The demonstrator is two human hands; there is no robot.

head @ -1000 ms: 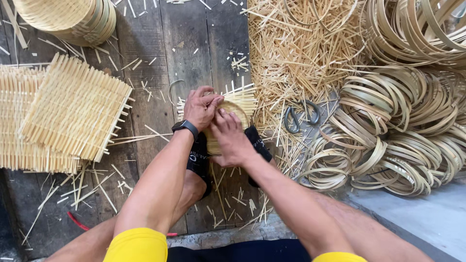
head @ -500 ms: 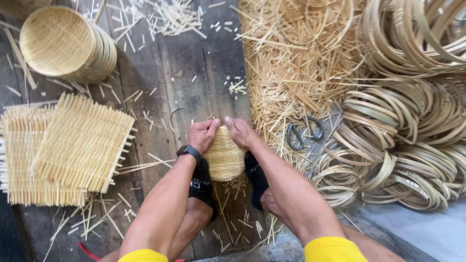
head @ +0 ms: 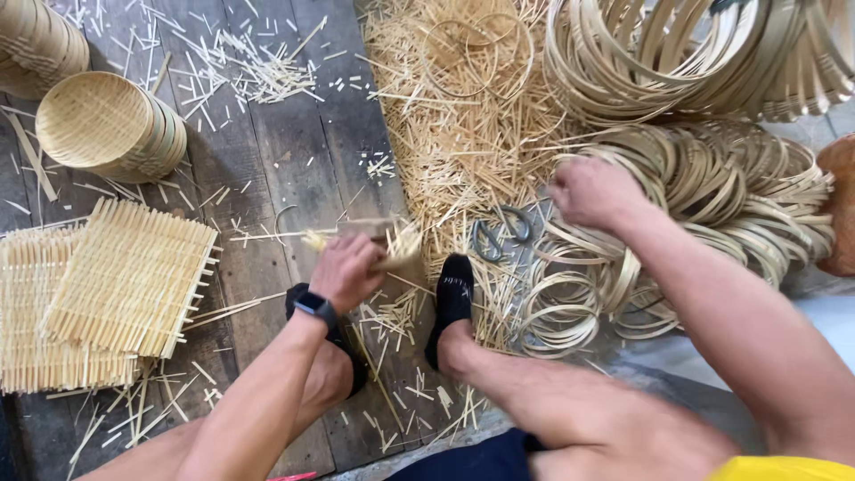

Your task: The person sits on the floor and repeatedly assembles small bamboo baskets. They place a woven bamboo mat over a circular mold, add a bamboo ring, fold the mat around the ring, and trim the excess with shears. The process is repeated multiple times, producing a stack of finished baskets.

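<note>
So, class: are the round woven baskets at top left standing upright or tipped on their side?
Tipped on their side. The stack of round woven baskets lies on the plank floor with the open mouth facing sideways toward the camera, rims nested one behind another.

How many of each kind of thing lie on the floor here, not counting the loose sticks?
Flat square woven mats: 2
Stacks of round baskets: 2
Scissors: 1
Woven piece held in the left hand: 1
Total: 6
The bamboo rings are too many to count.
</note>
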